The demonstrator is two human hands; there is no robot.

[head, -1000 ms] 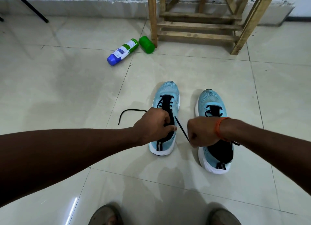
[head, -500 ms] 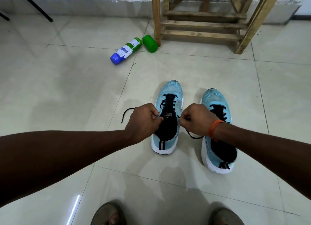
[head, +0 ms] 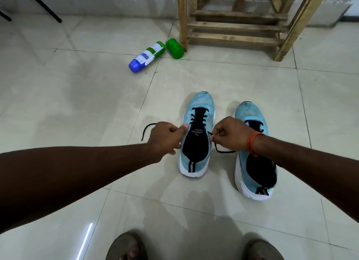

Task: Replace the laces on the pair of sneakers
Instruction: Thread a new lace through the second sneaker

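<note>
Left hand gripped black lace at left of the near sneaker; right hand pinched its other end at right. Second sneaker just right.

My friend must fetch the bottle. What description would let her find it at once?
Find the wooden stand by the far wall. A green cup lies at the foot of its left leg, with the bottle on its side just left of that. Only the bottle has a white label and blue end.
</note>
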